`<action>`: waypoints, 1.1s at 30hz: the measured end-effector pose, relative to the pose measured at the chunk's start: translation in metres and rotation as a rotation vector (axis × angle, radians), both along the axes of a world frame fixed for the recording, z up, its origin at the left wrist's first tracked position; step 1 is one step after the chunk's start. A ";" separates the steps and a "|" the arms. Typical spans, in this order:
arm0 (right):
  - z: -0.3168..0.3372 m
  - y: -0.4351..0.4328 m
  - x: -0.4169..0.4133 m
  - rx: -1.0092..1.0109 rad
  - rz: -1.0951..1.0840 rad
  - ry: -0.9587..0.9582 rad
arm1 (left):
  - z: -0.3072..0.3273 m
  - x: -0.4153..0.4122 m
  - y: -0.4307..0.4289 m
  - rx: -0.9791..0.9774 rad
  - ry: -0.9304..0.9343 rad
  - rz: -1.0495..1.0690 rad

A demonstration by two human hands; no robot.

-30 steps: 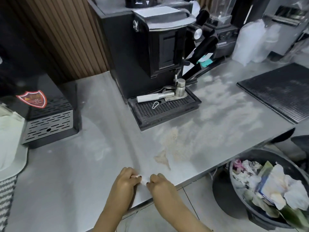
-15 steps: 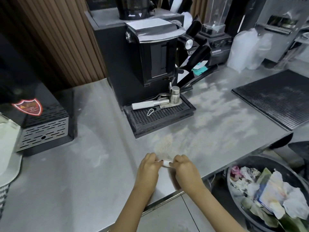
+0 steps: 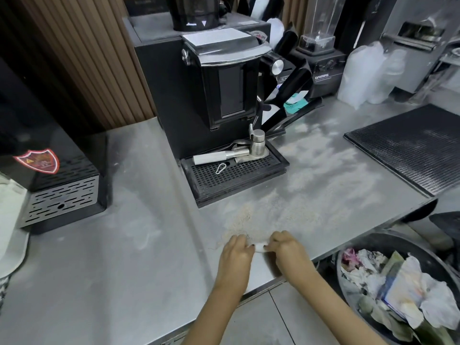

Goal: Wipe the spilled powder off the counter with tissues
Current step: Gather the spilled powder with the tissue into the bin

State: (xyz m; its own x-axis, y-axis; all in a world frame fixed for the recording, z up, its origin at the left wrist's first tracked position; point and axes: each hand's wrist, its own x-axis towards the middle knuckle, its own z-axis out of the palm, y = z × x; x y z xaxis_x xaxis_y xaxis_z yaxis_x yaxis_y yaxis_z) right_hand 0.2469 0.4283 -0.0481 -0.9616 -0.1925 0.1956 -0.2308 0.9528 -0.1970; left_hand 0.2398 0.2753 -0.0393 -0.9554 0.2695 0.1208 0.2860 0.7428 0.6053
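Pale beige powder (image 3: 251, 220) is smeared over the steel counter (image 3: 139, 257), from the front edge back past the coffee machine. A small white tissue (image 3: 260, 247) shows between my two hands near the counter's front edge. My left hand (image 3: 236, 253) and my right hand (image 3: 288, 247) each pinch an end of it with curled fingers. Both hands sit at the near edge of the densest powder patch. Most of the tissue is hidden by my fingers.
A black coffee machine (image 3: 214, 95) with its drip tray (image 3: 234, 175) stands just behind the powder. A black mat (image 3: 410, 148) lies at right, a black box (image 3: 57, 185) at left. A bin (image 3: 388, 290) of crumpled waste sits below the counter's right edge.
Both hands, still pinching the tissue, have moved right and farther onto the counter, from the bare front edge up to the powder patch.
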 end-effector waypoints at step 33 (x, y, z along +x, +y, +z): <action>0.008 -0.101 0.003 -0.014 -0.099 -0.009 | 0.006 -0.050 -0.087 -0.203 -0.013 -0.157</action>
